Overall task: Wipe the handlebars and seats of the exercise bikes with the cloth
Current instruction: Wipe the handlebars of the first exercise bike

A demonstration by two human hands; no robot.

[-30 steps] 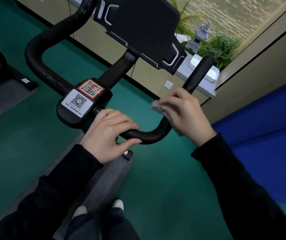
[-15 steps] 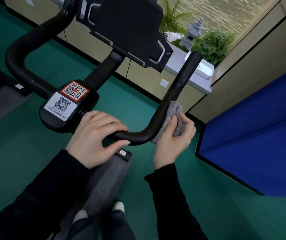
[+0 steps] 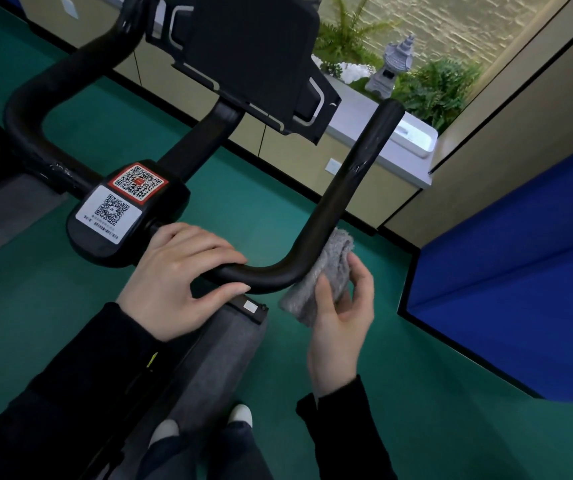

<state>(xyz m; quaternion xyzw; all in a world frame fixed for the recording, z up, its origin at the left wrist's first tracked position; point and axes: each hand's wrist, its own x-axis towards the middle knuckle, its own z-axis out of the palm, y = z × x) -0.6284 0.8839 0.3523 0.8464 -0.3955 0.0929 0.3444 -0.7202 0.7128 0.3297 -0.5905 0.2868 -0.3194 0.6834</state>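
Over a green gym floor, we lean across the black handlebar of an exercise bike, both arms in dark sleeves. Our left hand grips the low cross section of the bar just right of the centre block, with the fingers curled over the top and the thumb tucked beneath. Our right hand holds a folded grey cloth, the thumb pressed on its near face and the fingers curled round behind it. The cloth lies against the outer side of the bar, right at the bend where the right horn turns upward, and its lower end hangs just below the tube. On the centre block, a red QR sticker sits above a white QR sticker. The dark back of the console rises on its stem beyond them. Under the bike lies a grey mat, and the toes of our pale shoes show near the bottom edge. A blue pad with a black border fills the right side of the view. Past the bar end, a stone lantern stands among ferns beyond a pale ledge
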